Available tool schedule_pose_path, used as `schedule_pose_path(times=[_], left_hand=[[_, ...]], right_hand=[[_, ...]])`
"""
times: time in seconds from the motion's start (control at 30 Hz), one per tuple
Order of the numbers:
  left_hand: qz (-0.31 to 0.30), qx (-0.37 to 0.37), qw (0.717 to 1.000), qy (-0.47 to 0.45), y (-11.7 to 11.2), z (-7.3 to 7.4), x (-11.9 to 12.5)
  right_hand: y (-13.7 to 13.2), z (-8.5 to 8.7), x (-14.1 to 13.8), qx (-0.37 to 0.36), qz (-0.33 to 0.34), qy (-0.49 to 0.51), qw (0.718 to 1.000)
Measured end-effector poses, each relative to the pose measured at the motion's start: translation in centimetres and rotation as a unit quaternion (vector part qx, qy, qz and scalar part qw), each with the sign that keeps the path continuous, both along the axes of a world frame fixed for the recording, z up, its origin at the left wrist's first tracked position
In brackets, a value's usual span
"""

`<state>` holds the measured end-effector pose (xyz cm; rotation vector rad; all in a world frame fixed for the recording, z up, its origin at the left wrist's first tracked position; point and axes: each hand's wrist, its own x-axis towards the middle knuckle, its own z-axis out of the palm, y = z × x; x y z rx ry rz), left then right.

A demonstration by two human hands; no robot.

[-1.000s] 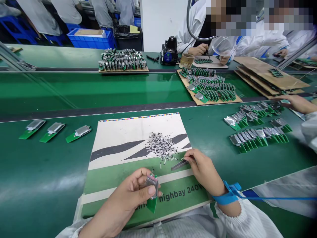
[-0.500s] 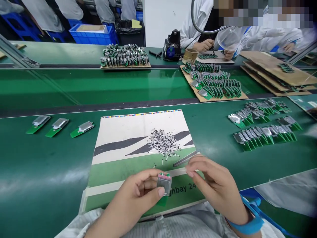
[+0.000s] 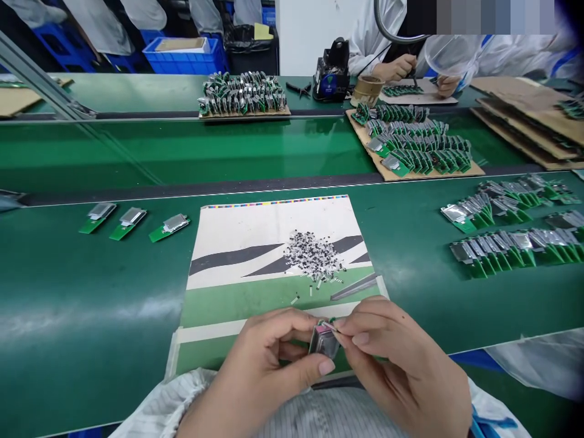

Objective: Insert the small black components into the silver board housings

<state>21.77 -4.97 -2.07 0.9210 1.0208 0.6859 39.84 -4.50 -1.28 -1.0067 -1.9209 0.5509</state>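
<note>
My left hand grips a small circuit board with a silver pouch battery on its face and a pink strip along the top. Thumb and fingers hold it by the sides, tilted. At the board's upper edge, my right hand pinches a tiny pale sliver, too small to make out fully. Beyond both hands, a pile of tiny black-and-silver components with thin leads lies on a printed cardboard sheet. Grey tweezers rest on the sheet close to my right hand.
To the left lie three battery-fitted boards. Rows of similar boards stand at the right. Beyond are boards on a cardboard tray, another loaded tray, pliers and a tape roll. A co-worker's hands work opposite.
My right hand has moved left and in to the top of the circuit board, which is now turned and tilted. The view has shifted slightly, so the surroundings sit further right.
</note>
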Motion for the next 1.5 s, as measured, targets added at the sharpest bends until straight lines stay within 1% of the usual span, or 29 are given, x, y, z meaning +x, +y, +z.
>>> schedule_pose_path(times=[0.13, 0.33, 0.57, 0.67, 0.8, 0.93, 1.07, 1.13, 1.27, 1.37, 1.43, 1.5], left_hand=[[0.007, 0.013, 1.000, -0.004, 0.1, 0.1, 0.1], [0.002, 0.035, 0.999, -0.015, 0.2, 0.1, 0.1], [0.001, 0.050, 0.999, -0.006, 0.2, 0.0, 0.2], [-0.002, 0.065, 0.998, 0.008, 0.1, -0.1, 0.2], [-0.012, 0.084, 0.996, 0.025, 0.2, -0.3, 0.1], [-0.011, 0.090, 0.996, 0.025, 0.3, -0.5, 0.0], [-0.015, 0.096, 0.995, 0.030, 0.3, -0.4, 0.0], [-0.009, 0.110, 0.993, 0.034, 0.2, -0.4, 0.1], [-0.010, 0.141, 0.989, 0.047, 0.1, -0.3, 0.1], [-0.013, 0.166, 0.984, 0.064, 0.1, -0.2, 0.1], [-0.014, 0.193, 0.978, 0.079, 0.1, -0.1, 0.0], [-0.016, 0.239, 0.965, 0.103, 0.2, 0.2, 0.0]], right_hand=[[-0.4, -0.3, -0.1, -0.018, -0.007, 0.004, 1.000], [-0.7, -0.7, -0.3, 0.012, -0.016, 0.025, 0.999], [-0.5, -0.7, -0.3, 0.012, -0.008, 0.016, 1.000], [-0.1, -0.8, -0.4, 0.019, 0.006, 0.037, 0.999], [0.4, -1.0, -0.5, -0.026, 0.039, 0.107, 0.993], [0.3, -1.3, -0.4, -0.066, 0.042, 0.118, 0.990], [-0.1, -1.2, -0.2, -0.144, 0.064, 0.173, 0.972], [-0.2, -1.1, -0.1, -0.170, 0.066, 0.196, 0.963], [-0.3, -0.9, -0.2, -0.185, 0.050, 0.206, 0.960], [-0.3, -0.8, -0.4, -0.177, 0.046, 0.201, 0.962], [-0.4, -0.8, -0.5, -0.167, 0.047, 0.197, 0.965], [-0.4, -0.8, -0.6, -0.159, 0.048, 0.192, 0.967]])
